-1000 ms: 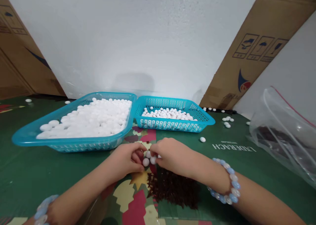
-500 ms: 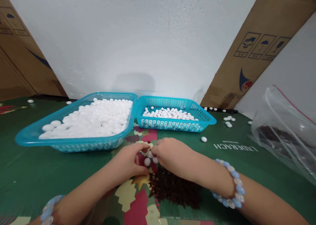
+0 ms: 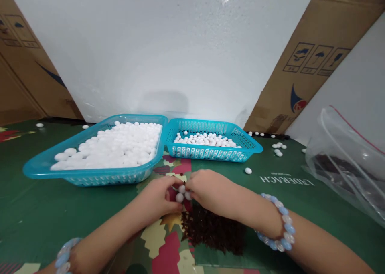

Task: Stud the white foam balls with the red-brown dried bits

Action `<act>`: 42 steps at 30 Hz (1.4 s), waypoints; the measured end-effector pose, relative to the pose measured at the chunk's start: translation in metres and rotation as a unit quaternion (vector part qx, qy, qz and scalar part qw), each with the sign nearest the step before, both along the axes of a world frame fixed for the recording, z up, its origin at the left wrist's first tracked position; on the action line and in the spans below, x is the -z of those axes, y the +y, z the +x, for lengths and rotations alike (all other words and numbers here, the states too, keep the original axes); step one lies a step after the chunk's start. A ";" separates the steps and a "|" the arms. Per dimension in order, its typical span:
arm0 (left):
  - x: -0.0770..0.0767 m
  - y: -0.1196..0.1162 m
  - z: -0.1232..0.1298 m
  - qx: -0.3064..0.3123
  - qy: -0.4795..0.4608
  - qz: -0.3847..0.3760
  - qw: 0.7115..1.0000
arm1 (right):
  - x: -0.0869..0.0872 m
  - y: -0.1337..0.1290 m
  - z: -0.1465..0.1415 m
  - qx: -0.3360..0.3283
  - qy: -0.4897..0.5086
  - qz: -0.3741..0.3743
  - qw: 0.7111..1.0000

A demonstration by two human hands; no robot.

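Observation:
Between my hands sits a small cluster of white balls (image 3: 179,198), just beyond a heap of dark brown spiky pieces (image 3: 213,230). My left hand (image 3: 159,194) curls round the cluster from the left, thumb low and index finger high. My right hand (image 3: 207,190) is closed at the cluster's right side, its fingertips partly covering a ball. A tiny dark bit shows between the two hands' fingertips, but what the right fingers pinch is hidden. Each wrist wears a blue and clear bead bracelet.
A large blue basket (image 3: 90,172) full of white balls stands left, touching a smaller blue basket (image 3: 210,153) with more balls. Loose balls (image 3: 248,170) lie to the right. A clear zip bag (image 3: 339,146) with dark contents rests far right. Cardboard and a white panel (image 3: 186,57) stand behind.
Both hands hold nearly the same pose round the white balls. The view has shifted very slightly; nothing has been visibly picked up or let go.

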State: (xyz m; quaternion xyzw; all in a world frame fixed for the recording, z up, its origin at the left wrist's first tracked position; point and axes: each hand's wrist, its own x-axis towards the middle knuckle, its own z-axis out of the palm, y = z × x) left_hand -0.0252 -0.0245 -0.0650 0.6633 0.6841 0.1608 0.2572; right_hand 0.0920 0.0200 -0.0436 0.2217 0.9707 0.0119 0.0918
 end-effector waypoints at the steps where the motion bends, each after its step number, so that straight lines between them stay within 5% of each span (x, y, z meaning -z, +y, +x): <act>1: 0.001 0.000 0.000 -0.004 -0.007 -0.001 1.000 | 0.000 0.000 0.000 0.001 0.003 0.000 1.000; 16: -0.002 -0.002 0.003 -0.007 -0.067 -0.009 0.998 | 0.003 -0.001 0.005 0.009 0.064 -0.014 0.998; 28: 0.000 0.000 -0.002 -0.026 -0.082 -0.039 0.996 | 0.000 0.017 0.012 0.077 0.159 0.004 0.984; 42: 0.001 -0.003 -0.002 -0.023 -0.107 -0.019 0.994 | 0.000 0.030 0.015 0.087 0.177 -0.057 0.979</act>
